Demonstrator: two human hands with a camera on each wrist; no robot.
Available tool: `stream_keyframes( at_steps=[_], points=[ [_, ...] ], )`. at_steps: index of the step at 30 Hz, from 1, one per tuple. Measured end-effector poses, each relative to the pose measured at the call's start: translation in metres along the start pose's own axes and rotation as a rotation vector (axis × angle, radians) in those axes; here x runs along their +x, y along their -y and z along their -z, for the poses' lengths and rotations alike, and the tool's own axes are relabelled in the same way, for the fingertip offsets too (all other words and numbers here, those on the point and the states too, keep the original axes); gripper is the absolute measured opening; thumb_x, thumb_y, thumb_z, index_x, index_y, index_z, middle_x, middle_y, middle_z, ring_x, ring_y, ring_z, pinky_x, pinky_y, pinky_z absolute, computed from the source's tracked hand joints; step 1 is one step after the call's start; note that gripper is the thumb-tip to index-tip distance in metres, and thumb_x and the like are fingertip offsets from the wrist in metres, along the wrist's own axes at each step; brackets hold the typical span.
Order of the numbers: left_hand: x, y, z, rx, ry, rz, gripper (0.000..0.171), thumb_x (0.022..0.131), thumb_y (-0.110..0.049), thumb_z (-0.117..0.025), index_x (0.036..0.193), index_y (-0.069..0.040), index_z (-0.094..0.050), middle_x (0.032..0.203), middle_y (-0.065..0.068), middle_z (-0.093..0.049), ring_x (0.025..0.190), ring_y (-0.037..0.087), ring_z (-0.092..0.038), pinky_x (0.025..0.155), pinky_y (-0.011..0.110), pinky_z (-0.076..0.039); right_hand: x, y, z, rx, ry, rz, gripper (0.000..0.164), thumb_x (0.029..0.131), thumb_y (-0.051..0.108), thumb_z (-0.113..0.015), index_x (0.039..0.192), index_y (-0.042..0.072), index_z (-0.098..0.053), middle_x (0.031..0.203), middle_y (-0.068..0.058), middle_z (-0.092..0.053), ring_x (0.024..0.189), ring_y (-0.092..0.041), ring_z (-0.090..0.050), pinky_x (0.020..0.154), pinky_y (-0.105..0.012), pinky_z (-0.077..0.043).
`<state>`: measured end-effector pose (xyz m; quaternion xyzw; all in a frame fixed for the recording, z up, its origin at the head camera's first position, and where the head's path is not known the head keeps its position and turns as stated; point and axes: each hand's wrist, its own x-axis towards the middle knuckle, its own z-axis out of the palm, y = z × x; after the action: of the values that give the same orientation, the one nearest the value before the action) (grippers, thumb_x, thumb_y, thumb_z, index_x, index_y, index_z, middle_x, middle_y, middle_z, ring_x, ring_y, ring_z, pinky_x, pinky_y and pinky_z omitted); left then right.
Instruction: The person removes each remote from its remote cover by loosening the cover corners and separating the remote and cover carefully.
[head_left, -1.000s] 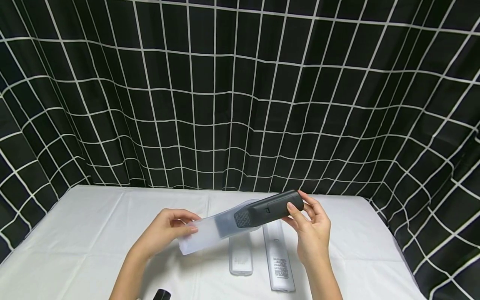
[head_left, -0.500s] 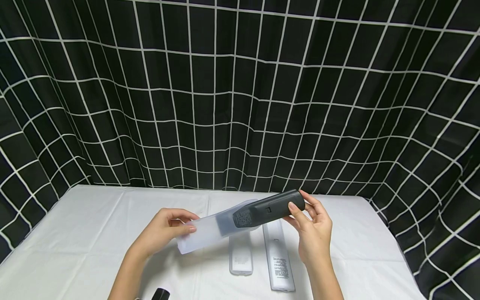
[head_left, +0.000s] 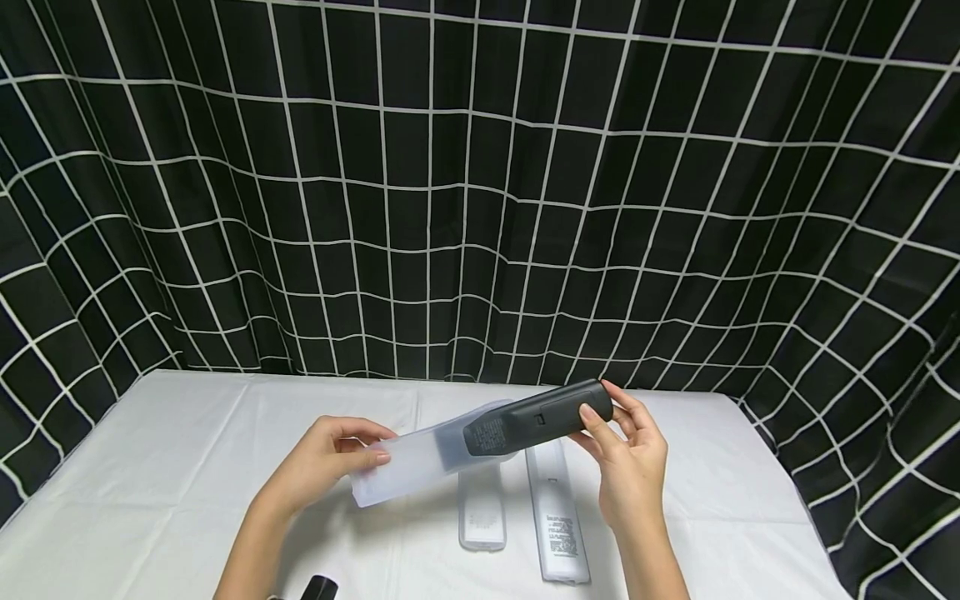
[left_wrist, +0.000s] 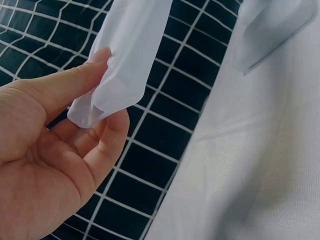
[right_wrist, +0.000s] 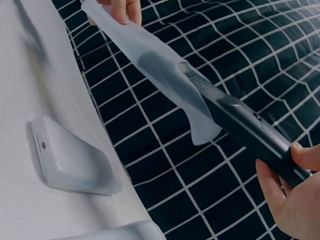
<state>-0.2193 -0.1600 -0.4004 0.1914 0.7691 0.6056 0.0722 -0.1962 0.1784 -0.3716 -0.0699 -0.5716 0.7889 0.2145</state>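
Observation:
A black remote control (head_left: 551, 421) is held tilted above the table, its left part inside a translucent soft sleeve (head_left: 401, 471). My left hand (head_left: 330, 458) pinches the sleeve's far-left end between thumb and fingers; the left wrist view shows this sleeve end (left_wrist: 127, 75) closely. At the remote's bare end, my right hand (head_left: 630, 467) grips with thumb and fingertips. The right wrist view shows the remote (right_wrist: 250, 132) running into the sleeve (right_wrist: 155, 60), whose open edge flares loosely around it.
Two more remotes in clear covers lie on the white-clothed table (head_left: 150, 467): a shorter remote (head_left: 482, 517) and a longer remote (head_left: 558, 525). A black cylindrical end of something (head_left: 320, 587) shows at the bottom edge. Behind the table hangs a black grid-patterned curtain (head_left: 450, 208).
My hands have drifted slightly apart: the left with the sleeve a little leftward, the right with the remote a little rightward. Slightly more of the remote shows outside the sleeve.

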Motion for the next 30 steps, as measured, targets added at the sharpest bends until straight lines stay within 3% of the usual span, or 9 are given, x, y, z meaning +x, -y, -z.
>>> stream_keyframes(
  at_steps=[12,20,30],
  points=[
    [0.001,0.003,-0.001,0.012,-0.010,0.017,0.032,0.092,-0.004,-0.078,0.120,0.010,-0.072,0.102,0.012,-0.072,0.076,0.010,-0.068,0.070,0.023,-0.057,0.001,0.001,0.001,0.002,0.000,-0.001,0.044,0.095,-0.014,-0.066,0.137,-0.005,-0.060,0.114,-0.005,-0.065,0.080,-0.011,-0.073,0.079,-0.031,-0.065],
    [0.003,0.003,-0.008,0.073,-0.004,-0.006,0.030,0.092,-0.006,-0.077,0.119,0.007,-0.073,0.105,0.013,-0.071,0.075,0.014,-0.068,0.071,0.023,-0.057,0.002,0.000,0.004,0.015,-0.006,0.008,0.040,0.095,-0.013,-0.067,0.131,0.005,-0.067,0.113,-0.003,-0.066,0.082,-0.012,-0.074,0.077,-0.030,-0.065],
    [0.009,0.007,-0.022,0.197,-0.083,-0.030,0.024,0.094,-0.013,-0.078,0.114,0.001,-0.077,0.109,0.015,-0.075,0.079,0.015,-0.066,0.071,0.024,-0.054,-0.001,0.000,0.002,0.021,-0.010,0.030,0.043,0.094,-0.017,-0.065,0.133,0.000,-0.064,0.109,-0.005,-0.067,0.078,-0.011,-0.073,0.079,-0.031,-0.065]
  ],
)
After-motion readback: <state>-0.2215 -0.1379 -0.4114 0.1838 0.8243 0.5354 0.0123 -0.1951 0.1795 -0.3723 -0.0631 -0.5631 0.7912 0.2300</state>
